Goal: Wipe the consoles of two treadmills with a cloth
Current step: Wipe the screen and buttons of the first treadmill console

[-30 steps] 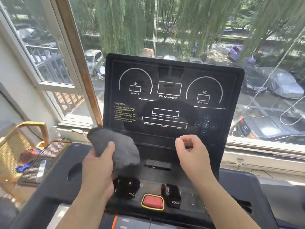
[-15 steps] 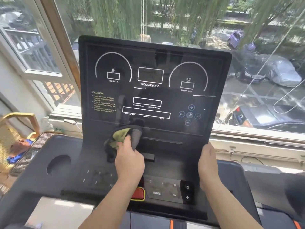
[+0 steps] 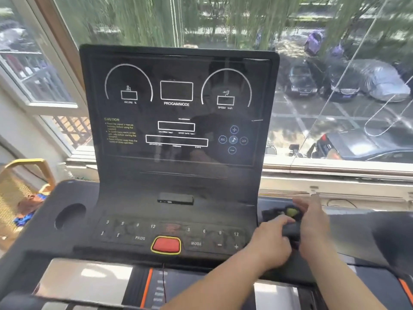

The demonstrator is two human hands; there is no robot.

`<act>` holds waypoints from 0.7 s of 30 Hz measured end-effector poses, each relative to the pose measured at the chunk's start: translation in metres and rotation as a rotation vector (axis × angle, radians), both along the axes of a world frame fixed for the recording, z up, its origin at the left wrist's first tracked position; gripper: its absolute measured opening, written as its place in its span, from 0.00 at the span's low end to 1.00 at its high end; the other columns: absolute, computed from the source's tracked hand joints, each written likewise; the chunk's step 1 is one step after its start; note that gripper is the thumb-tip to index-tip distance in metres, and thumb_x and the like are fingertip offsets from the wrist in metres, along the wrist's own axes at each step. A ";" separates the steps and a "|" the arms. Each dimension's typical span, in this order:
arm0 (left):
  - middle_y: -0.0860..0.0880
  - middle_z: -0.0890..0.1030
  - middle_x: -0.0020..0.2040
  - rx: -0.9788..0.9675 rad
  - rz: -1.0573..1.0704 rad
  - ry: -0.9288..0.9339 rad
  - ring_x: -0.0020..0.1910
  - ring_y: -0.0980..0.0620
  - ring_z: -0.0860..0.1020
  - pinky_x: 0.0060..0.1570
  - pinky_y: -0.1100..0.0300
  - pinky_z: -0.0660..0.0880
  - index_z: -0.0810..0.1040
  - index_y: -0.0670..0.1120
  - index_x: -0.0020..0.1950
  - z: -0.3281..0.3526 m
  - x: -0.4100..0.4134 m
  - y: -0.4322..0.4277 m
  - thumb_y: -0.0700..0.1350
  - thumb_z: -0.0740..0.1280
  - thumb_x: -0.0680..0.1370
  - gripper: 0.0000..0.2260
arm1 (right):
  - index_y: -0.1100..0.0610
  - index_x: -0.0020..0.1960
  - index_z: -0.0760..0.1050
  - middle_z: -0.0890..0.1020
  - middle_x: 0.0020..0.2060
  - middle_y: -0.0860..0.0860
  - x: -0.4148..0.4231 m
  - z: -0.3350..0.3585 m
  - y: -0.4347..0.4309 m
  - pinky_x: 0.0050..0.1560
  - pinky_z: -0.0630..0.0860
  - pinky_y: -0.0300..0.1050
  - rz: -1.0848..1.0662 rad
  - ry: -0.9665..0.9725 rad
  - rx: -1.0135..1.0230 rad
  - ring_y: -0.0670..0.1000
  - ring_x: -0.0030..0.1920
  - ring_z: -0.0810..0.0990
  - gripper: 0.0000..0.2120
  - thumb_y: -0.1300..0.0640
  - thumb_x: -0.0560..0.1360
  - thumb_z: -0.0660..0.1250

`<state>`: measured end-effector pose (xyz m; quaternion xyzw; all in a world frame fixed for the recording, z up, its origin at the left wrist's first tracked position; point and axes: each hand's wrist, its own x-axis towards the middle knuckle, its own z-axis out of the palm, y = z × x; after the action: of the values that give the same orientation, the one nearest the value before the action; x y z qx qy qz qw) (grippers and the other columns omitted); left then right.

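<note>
Dark cloth (image 3: 271, 213) with a yellow-green patch (image 3: 291, 212) sits bunched between both hands. Left fingers (image 3: 282, 222) are curled together, clamped round a dark fold of it. Right fingers (image 3: 300, 205) lie close together over the far side of the cloth by the patch; blur hides whether they pinch it, cannot tell. Left hand (image 3: 271, 241) is knuckles up, touching the right hand (image 3: 314, 227), which is just beside it on the outer side. Both bare forearms come in from the bottom edge.

The cloth rests on the black side shelf (image 3: 348, 224) just right of the console (image 3: 178, 186), at the corner where the key panel ends. It is not on the screen or the keys.

Key panel has white numbers 3, 6, 9, 12 twice, PROG and MODE labels, and minus and plus near the left hand. Red button (image 3: 166, 244) with a yellow rim sits in the middle of the front row. Small dark slot (image 3: 175, 199) is above the keys. Upright black screen (image 3: 178, 113) shows white outlines, PROGAM/MODE, INCLINE and SPEED, a yellow CAUTION block on the left and round music icons on the right.

Round cup hole (image 3: 69, 215) is in the left shelf, well apart from the hands. Orange-trimmed belt deck (image 3: 147, 285) shows below the console.

Window (image 3: 335, 142) is behind the treadmill, with parked cars (image 3: 301, 82) and hanging green branches (image 3: 134, 19) outside. Yellow wicker chair (image 3: 20, 186) is at the far left.
</note>
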<state>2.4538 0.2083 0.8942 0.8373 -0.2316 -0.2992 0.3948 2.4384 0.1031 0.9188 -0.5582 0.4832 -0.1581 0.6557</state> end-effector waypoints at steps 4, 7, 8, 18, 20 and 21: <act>0.53 0.81 0.47 -0.277 0.227 0.161 0.46 0.52 0.78 0.46 0.60 0.77 0.79 0.55 0.60 0.015 -0.007 0.021 0.39 0.60 0.82 0.14 | 0.60 0.53 0.81 0.85 0.47 0.57 -0.023 0.009 -0.019 0.46 0.78 0.51 0.026 0.009 -0.073 0.58 0.46 0.82 0.27 0.41 0.86 0.52; 0.49 0.83 0.48 -0.407 0.399 0.159 0.44 0.56 0.77 0.42 0.68 0.75 0.80 0.52 0.56 0.035 -0.001 0.063 0.40 0.61 0.85 0.10 | 0.56 0.51 0.81 0.85 0.50 0.56 -0.014 0.008 -0.001 0.59 0.79 0.58 0.112 0.031 -0.098 0.58 0.52 0.83 0.22 0.44 0.84 0.54; 0.46 0.84 0.49 -0.427 0.473 0.151 0.44 0.56 0.77 0.41 0.69 0.74 0.80 0.51 0.56 0.041 0.003 0.081 0.41 0.61 0.85 0.09 | 0.56 0.49 0.80 0.85 0.51 0.54 -0.008 0.006 0.012 0.60 0.77 0.57 0.148 0.047 -0.101 0.56 0.53 0.82 0.19 0.44 0.83 0.56; 0.52 0.81 0.61 0.143 0.875 -0.391 0.59 0.44 0.78 0.63 0.44 0.74 0.74 0.56 0.68 0.031 0.011 0.224 0.39 0.61 0.82 0.18 | 0.66 0.66 0.71 0.79 0.63 0.63 0.020 -0.012 0.106 0.61 0.71 0.58 0.393 0.139 -0.203 0.58 0.54 0.77 0.26 0.44 0.86 0.51; 0.50 0.79 0.66 0.350 0.733 -0.295 0.65 0.41 0.75 0.69 0.44 0.69 0.73 0.57 0.69 0.013 0.008 0.208 0.41 0.60 0.81 0.19 | 0.61 0.71 0.71 0.76 0.61 0.55 0.020 -0.010 0.101 0.68 0.68 0.59 0.375 0.151 -0.159 0.59 0.62 0.74 0.26 0.43 0.86 0.49; 0.50 0.77 0.69 0.417 0.626 -0.284 0.67 0.42 0.74 0.71 0.46 0.67 0.72 0.57 0.70 0.010 0.003 0.194 0.42 0.60 0.81 0.19 | 0.57 0.74 0.70 0.75 0.64 0.52 0.021 -0.008 0.098 0.71 0.67 0.59 0.361 0.160 -0.128 0.58 0.66 0.72 0.27 0.41 0.86 0.49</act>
<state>2.4573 0.4026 0.9039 0.9625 0.0481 -0.0862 0.2526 2.4594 0.2009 0.9113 -0.6871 0.4147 -0.0237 0.5961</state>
